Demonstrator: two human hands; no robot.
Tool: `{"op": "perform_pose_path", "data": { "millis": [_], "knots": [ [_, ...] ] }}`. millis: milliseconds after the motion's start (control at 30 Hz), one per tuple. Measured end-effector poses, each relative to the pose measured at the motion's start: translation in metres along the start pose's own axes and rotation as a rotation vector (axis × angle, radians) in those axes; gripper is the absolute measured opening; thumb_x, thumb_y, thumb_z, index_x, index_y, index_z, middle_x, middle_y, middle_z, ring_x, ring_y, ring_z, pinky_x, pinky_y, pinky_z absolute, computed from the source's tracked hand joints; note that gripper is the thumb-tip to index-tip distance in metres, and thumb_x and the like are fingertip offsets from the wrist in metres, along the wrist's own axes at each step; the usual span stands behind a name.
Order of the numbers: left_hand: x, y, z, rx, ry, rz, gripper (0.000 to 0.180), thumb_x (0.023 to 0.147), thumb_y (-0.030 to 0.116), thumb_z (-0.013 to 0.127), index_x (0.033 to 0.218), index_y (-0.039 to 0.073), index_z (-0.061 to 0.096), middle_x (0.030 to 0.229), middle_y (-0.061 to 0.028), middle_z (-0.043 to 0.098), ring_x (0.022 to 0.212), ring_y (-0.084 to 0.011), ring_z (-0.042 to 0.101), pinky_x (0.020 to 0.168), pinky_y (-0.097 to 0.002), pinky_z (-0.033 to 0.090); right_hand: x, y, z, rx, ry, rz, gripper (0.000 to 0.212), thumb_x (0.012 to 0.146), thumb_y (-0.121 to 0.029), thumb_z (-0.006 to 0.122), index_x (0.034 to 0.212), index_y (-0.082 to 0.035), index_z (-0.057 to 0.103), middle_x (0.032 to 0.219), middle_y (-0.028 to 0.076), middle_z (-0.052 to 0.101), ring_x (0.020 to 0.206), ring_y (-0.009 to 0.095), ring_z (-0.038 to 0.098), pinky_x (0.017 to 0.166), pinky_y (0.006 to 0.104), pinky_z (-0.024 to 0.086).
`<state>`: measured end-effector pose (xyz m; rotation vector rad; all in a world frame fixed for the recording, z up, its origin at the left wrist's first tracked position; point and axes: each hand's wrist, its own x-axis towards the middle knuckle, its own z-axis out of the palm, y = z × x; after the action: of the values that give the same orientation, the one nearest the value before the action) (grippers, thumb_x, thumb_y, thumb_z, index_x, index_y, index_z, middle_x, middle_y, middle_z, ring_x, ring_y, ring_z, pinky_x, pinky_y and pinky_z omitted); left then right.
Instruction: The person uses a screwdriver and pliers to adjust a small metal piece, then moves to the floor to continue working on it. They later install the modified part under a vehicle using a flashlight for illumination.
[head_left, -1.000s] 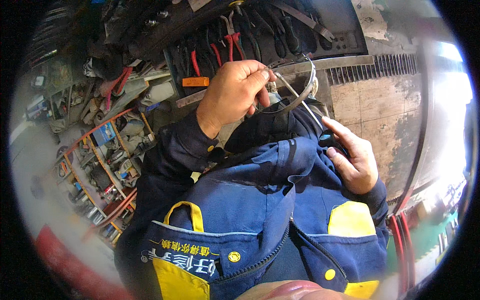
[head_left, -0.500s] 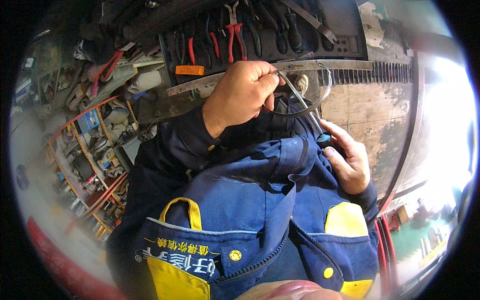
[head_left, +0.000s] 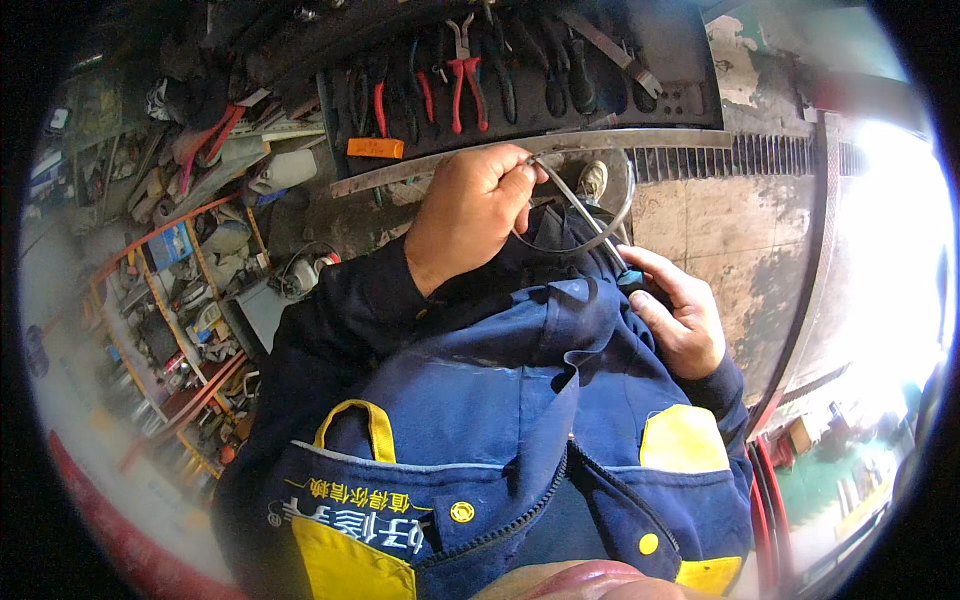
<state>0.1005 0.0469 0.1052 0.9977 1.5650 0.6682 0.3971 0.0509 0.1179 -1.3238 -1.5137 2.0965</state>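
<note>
A thin metal band bent into a loop, apparently a large hose clamp (head_left: pixel 630 188), stands out from the fingers of my left hand (head_left: pixel 465 215). Thumb and forefinger pinch it at its upper left end. My right hand (head_left: pixel 682 318) grips the blue and dark handle of a screwdriver (head_left: pixel 583 212) between thumb and fingers. The steel shank slants up and left through the loop. Its tip reaches the band by my left fingertips; whether it sits in a screw there is too small to tell. Both hands are over my lap.
Beyond my hands lies a dark tool tray (head_left: pixel 690 100) holding red-handled pliers (head_left: pixel 467 92) and several other hand tools. An orange box (head_left: pixel 375 148) rests at its near left. Leftward stands an orange-framed rack (head_left: pixel 150 265) with mixed parts. Red hoses (head_left: pixel 765 500) run at lower right.
Both hands have shifted slightly toward the lower left of the picture, with the clamp and screwdriver still held. The whole view has also moved a little.
</note>
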Motion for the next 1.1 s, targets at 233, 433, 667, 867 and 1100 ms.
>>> {"op": "perform_pose_path", "data": {
  "millis": [233,433,667,867,1100],
  "knots": [
    [-0.016,-0.027,-0.027,-0.063,0.083,-0.152,0.027,0.108,0.024,0.055,0.113,0.002,0.07,0.068,-0.0009,0.062,0.055,-0.006,0.054,0.049,-0.0231,0.04,0.021,0.005,-0.016,-0.527,0.18,-0.247,0.053,0.09,-0.007,0.074,0.142,-0.002,0.062,0.128,0.022,0.071,0.115,0.035,0.071,0.102,0.04,0.054],
    [-0.031,-0.04,-0.027,-0.18,0.065,-0.213,0.029,0.109,0.025,0.054,0.116,0.002,0.069,0.073,-0.0009,0.064,0.061,-0.0065,0.057,0.052,-0.0235,0.043,0.09,0.003,-0.034,-1.161,0.298,-0.547,0.051,0.085,-0.01,0.076,0.134,-0.009,0.063,0.107,0.013,0.073,0.094,0.032,0.065,0.086,0.0436,0.049],
    [-0.027,-0.066,-0.025,-0.287,0.144,-0.115,0.026,0.11,0.018,0.051,0.115,-0.003,0.067,0.077,-0.0028,0.065,0.066,-0.0098,0.058,0.062,-0.0266,0.048,0.193,-0.009,-0.042,-1.315,0.337,-0.814,0.036,0.091,-0.012,0.065,0.127,-0.019,0.069,0.097,0.003,0.071,0.096,0.029,0.065,0.092,0.0456,0.049],
    [-0.005,-0.105,-0.031,-0.39,0.228,0.036,0.026,0.111,0.019,0.051,0.114,-0.002,0.066,0.079,-0.0027,0.064,0.07,-0.0123,0.06,0.066,-0.0298,0.05,0.202,-0.015,-0.03,-1.101,0.294,-0.726,0.043,0.086,-0.008,0.069,0.128,-0.016,0.068,0.101,0.009,0.07,0.099,0.035,0.065,0.09,0.0473,0.052],
    [0.032,-0.133,-0.034,-0.401,0.324,0.155,0.026,0.111,0.02,0.052,0.114,-0.003,0.065,0.086,-0.004,0.065,0.076,-0.0145,0.062,0.074,-0.0339,0.051,0.171,-0.009,0.002,-0.6,0.232,-0.594,0.05,0.086,-0.012,0.079,0.134,-0.005,0.065,0.112,0.021,0.071,0.103,0.042,0.07,0.09,0.0446,0.056]
  ]
}}
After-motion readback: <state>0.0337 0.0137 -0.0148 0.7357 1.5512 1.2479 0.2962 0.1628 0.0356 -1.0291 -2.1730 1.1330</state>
